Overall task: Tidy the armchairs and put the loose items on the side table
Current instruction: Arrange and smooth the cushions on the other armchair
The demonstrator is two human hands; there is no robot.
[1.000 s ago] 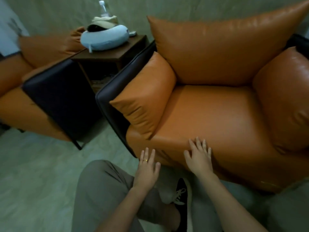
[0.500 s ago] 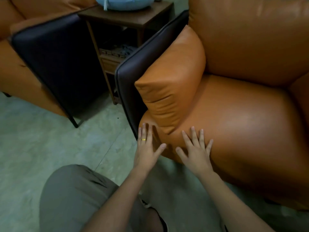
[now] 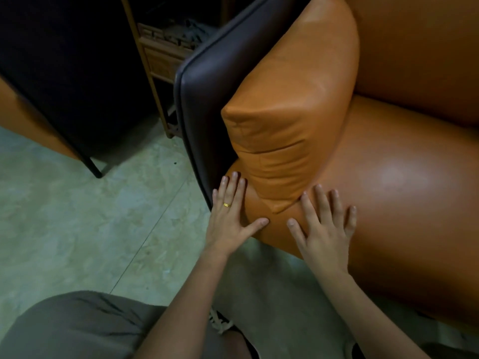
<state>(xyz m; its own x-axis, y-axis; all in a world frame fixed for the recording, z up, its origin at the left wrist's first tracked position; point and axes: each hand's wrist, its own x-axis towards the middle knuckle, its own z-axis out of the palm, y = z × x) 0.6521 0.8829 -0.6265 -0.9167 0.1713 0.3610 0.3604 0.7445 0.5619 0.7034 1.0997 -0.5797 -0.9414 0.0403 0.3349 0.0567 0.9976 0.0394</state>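
An orange leather armchair fills the right side, with its seat cushion (image 3: 401,203) bulging toward me. An orange arm cushion (image 3: 293,112) leans against the chair's dark outer side panel (image 3: 207,81). My left hand (image 3: 230,216), wearing a gold ring, lies flat on the seat's front left corner beside the dark panel, fingers spread. My right hand (image 3: 324,229) rests flat on the seat front, its fingertips touching the lower corner of the arm cushion. Neither hand holds anything. The side table's top is out of view.
The wooden side table's lower shelf (image 3: 166,50) with clutter shows at the top, between the two chairs. A second armchair's dark side (image 3: 64,60) and thin black leg (image 3: 94,169) stand at left. Green tiled floor (image 3: 77,229) lies below; my knee (image 3: 77,330) is at the bottom.
The view has dropped and closed in on the seat's front left corner; the table top and neck pillow left the frame. Both hands slid left along the seat front toward the arm cushion.
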